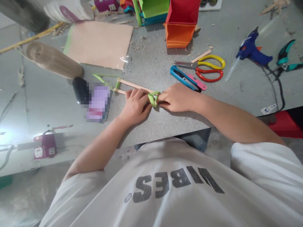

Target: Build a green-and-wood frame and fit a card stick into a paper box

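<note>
A narrow frame of two pale wooden sticks [135, 85], joined at its far left end by a green paper strip [117, 84], lies on the grey table. My left hand [137, 105] is closed over the near stick, its fingers wrapped around the frame's right part. At the frame's right end, a folded loop of green strip [153, 98] sits between my hands. My right hand [176, 98] pinches this loop from the right, and its fingertips are partly hidden. A loose tail of green strip [101, 77] sticks out at the left.
Beyond my right hand lie a blue box cutter [183, 78], a pink piece [197, 82] and scissors [210, 67]. Further right are a blue glue gun [254, 50] and pliers [284, 60]. A phone-like object [98, 102], wooden cylinder [54, 60] and orange paper box [178, 34] surround the work.
</note>
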Demonstrator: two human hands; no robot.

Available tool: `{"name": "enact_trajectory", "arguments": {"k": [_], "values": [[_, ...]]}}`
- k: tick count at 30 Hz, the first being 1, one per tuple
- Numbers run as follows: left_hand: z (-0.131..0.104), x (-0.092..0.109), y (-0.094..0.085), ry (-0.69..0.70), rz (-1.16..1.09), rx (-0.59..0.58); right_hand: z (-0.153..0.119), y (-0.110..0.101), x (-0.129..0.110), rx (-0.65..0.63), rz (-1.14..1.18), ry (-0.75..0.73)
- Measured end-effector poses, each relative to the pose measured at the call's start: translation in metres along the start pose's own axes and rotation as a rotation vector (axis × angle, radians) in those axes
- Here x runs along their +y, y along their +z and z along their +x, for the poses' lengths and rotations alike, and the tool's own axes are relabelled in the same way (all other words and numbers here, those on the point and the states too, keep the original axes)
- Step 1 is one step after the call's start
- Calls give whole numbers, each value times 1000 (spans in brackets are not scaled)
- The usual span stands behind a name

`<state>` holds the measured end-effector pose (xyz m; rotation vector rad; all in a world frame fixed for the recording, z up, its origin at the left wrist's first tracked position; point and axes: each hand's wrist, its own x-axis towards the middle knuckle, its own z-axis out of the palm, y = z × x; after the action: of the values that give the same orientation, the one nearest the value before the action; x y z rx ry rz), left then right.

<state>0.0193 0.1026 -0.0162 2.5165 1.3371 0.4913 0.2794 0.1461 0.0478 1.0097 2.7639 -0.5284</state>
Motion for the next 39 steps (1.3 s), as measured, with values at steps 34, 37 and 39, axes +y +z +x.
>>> {"name": "enact_trajectory", "arguments": {"k": [34,37,39], "values": [[5,-15,8,44,-172,188,-159,-58,155,313,86,1126],[6,-16,5,38,-183,167,-156,-44,172,321,36,1057],[6,-16,4,31,-184,139,-155,-40,181,329,16,987]]}}
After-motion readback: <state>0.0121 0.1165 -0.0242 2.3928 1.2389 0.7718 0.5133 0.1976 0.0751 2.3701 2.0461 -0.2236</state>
